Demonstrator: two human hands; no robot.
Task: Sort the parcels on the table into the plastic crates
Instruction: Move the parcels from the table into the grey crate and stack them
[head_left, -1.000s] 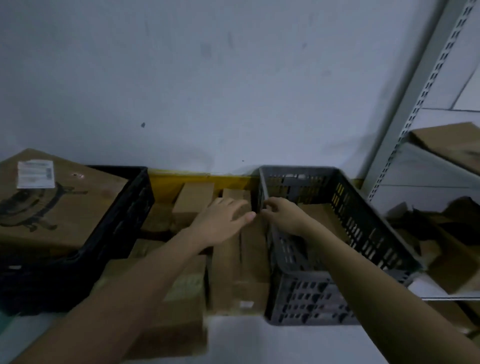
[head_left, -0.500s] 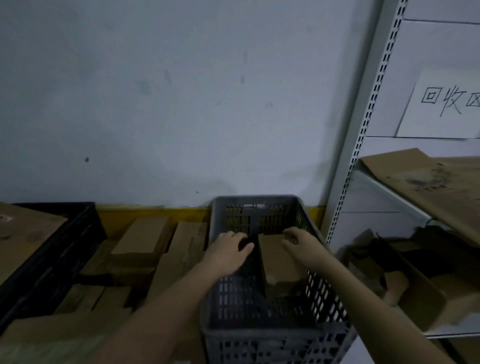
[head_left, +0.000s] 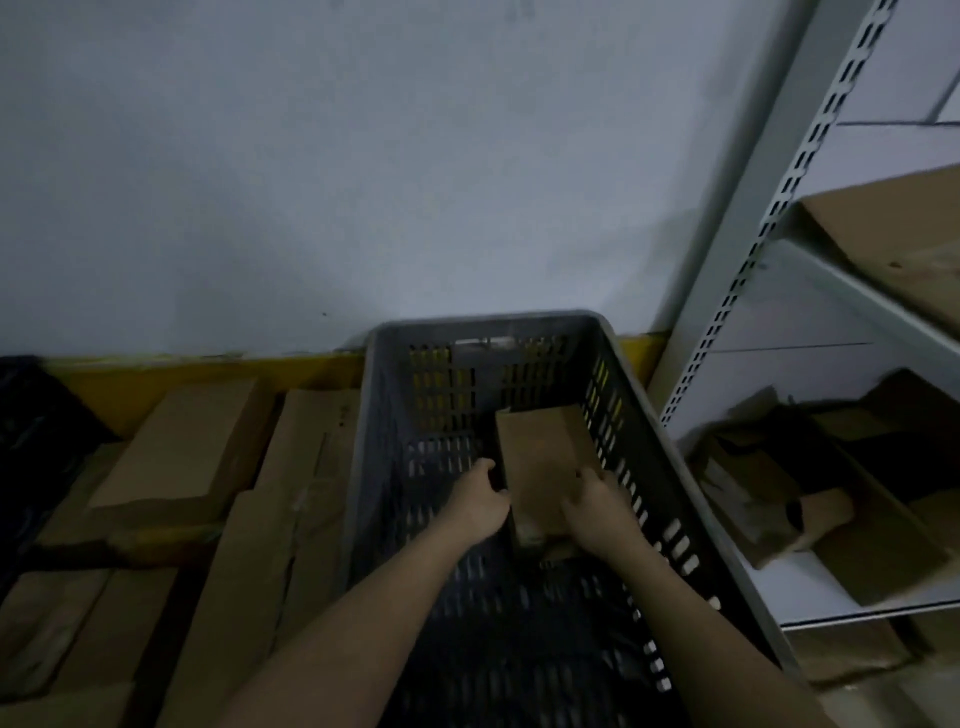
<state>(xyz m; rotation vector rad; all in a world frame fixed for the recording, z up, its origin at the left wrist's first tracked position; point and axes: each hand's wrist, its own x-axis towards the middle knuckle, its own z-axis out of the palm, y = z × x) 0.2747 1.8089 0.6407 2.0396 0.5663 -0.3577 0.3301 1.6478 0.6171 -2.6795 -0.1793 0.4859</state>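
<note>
A grey plastic crate fills the middle of the view. Low inside it, against its right wall, is a small brown cardboard parcel. My left hand holds the parcel's left edge and my right hand grips its near right corner, both hands inside the crate. Left of the crate, several brown parcels lie flat and stacked on the table. A black crate shows only as a dark corner at the far left.
A white wall rises behind the table, with a yellow strip along its base. On the right stands a grey metal shelf rack holding flattened cardboard and torn boxes.
Both hands have carried the small parcel from the pile over the crate rim and lowered it deep inside the grey crate. The view has shifted right and closer.
</note>
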